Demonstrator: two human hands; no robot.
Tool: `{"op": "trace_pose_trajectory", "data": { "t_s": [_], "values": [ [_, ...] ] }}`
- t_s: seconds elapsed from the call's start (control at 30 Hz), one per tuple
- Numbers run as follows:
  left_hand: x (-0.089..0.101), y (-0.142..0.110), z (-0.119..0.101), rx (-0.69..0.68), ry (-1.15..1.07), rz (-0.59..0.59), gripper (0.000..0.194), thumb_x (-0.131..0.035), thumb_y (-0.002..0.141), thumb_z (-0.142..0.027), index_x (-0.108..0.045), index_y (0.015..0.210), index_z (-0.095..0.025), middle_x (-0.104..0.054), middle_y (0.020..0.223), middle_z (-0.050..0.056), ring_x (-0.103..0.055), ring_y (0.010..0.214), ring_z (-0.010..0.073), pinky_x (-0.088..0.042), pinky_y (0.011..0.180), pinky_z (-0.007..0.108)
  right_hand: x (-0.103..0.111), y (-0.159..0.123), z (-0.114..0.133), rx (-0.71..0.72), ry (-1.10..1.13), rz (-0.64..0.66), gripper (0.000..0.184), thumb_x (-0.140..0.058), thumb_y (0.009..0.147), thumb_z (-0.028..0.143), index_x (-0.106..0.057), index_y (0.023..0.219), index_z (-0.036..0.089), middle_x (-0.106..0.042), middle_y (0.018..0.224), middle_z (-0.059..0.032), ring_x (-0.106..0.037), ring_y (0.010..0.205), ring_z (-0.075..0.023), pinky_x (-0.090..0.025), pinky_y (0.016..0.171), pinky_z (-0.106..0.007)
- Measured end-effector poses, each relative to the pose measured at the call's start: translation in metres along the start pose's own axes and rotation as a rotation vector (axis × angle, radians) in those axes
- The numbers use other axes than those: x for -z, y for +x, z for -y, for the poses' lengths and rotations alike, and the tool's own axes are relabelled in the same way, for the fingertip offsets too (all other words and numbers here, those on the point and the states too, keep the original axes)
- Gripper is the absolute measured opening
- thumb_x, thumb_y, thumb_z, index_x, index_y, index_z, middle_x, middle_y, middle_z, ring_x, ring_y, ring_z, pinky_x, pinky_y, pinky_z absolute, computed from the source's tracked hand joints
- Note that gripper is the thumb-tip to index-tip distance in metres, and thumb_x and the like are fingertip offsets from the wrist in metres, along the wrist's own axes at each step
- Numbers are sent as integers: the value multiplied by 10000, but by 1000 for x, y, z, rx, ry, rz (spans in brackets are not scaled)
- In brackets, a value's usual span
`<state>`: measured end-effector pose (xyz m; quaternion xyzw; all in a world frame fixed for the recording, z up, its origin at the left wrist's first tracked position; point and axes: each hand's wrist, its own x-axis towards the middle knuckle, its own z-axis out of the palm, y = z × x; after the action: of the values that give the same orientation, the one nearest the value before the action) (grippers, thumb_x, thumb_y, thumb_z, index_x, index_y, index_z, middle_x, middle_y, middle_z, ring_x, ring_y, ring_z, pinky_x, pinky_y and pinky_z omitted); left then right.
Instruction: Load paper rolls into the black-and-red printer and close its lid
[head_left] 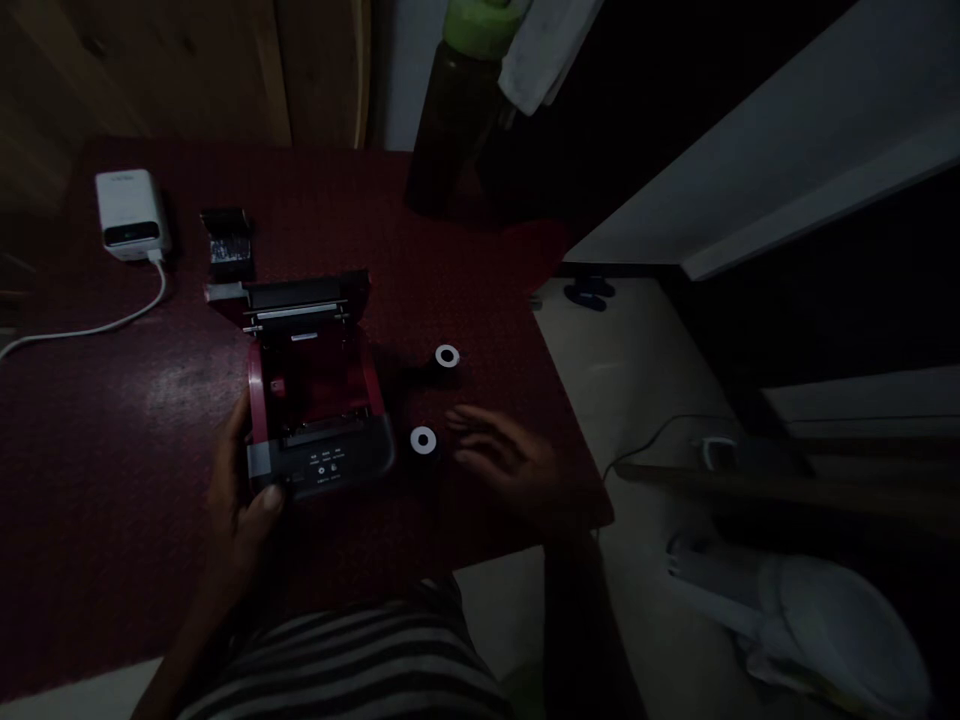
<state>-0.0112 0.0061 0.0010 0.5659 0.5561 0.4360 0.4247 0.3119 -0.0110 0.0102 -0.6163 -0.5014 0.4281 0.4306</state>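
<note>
On the dark red table (112,540), note the open red-and-black device (330,462): likely rigid and moderately light, with a fragile raised lid; best held by both lower side walls. Note the left hand (238,510) closed around its left side, the right hand (514,465) loosely open, apparently empty, beside the nearer spool (423,450). Expect light, easily tipped handling from this and the farther spool (447,364); pinch around their dark sides.

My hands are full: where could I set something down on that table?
There's bare room left of the open device, below the white cable, and between the far roll and bottle. It's crowded around the near roll and right hand.
</note>
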Motion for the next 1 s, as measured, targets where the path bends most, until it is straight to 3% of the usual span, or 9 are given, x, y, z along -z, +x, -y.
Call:
{"op": "trace_pose_trajectory", "data": {
  "t_s": [0.07, 0.2, 0.37, 0.5, 0.63, 0.7, 0.8, 0.9, 1.0],
  "values": [
    [-1, 0, -2, -11, -46, -26, 850, -661, 991, -687, -414, 1742, -374, -444, 1773, 39, -380, 1647, 419, -286, 1381, 559, 8, 15, 4, -25, -25, -124, 334, -822, 933, 361, -802, 1251, 261, -862, 1247, -101, -845, 1077, -261, -695, 988, -482],
    [-2, -1, -5, -34, -39, -24, 788, -648, 1023, -662, -433, 1734, -398, -420, 1795, 11, -372, 1654, 405, -313, 1377, 545, -8, 60, -4, 65, -103, -229, 492, -826, 851, 356, -754, 1322, 235, -799, 1396, -125, -810, 1104, -265, -665, 1001, -486],
    [-3, -1, -1, -84, -54, -34, 791, -673, 1028, -618, -432, 1741, -373, -418, 1807, 47, -355, 1680, 409, -304, 1383, 563, -26, 85, -3, 118, -153, -221, 312, -842, 809, 403, -782, 1065, 235, -848, 1090, -73, -789, 1049, -297, -622, 1034, -535],
    [-3, 0, 3, -133, -40, -25, 776, -672, 1041, -574, -421, 1748, -374, -423, 1807, 62, -367, 1678, 394, -316, 1370, 567, 3, 54, 58, 164, -168, -144, 298, -870, 850, 368, -808, 1135, 306, -847, 1160, -32, -798, 1094, -288, -642, 1002, -495],
    [-2, 0, 2, -142, -33, 5, 763, -653, 1066, -554, -382, 1761, -395, -413, 1809, 67, -383, 1667, 378, -310, 1369, 571, 14, 37, 133, 326, -334, 238, 267, -778, 1011, 410, -822, 1274, 403, -844, 1180, -6, -804, 1100, -277, -637, 1012, -471],
    [-1, 0, 1, -165, -26, 13, 754, -636, 1080, -553, -362, 1767, -406, -408, 1808, 67, -379, 1667, 375, -306, 1370, 584, -6, 46, 149, 467, -443, 422, 294, -702, 1062, 361, -785, 1344, 375, -838, 1211, -16, -794, 1092, -276, -639, 1024, -484],
    [0, 0, 3, -224, -19, 27, 758, -629, 1089, -544, -338, 1774, -404, -412, 1799, 76, -388, 1661, 379, -326, 1358, 607, -56, 68, 148, 660, -675, 554, 328, -635, 1045, 134, -745, 1349, 189, -810, 1257, -121, -739, 1152, -302, -619, 1056, -518],
    [0, 1, 5, -239, -25, 33, 764, -638, 1087, -532, -336, 1775, -392, -420, 1786, 85, -400, 1650, 380, -341, 1348, 613, -98, 78, 144, 617, -991, 565, 283, -585, 1032, 15, -763, 1218, 134, -808, 1225, -154, -718, 1147, -314, -606, 1035, -491],
    [-1, 1, 6, -241, -32, 23, 765, -646, 1083, -534, -344, 1771, -390, -433, 1773, 88, -416, 1634, 373, -347, 1344, 603, -119, 77, 146, 536, -1185, 538, 279, -558, 1055, 11, -780, 1177, 126, -825, 1162, -156, -734, 1127, -316, -588, 996, -449]
  ]
}}
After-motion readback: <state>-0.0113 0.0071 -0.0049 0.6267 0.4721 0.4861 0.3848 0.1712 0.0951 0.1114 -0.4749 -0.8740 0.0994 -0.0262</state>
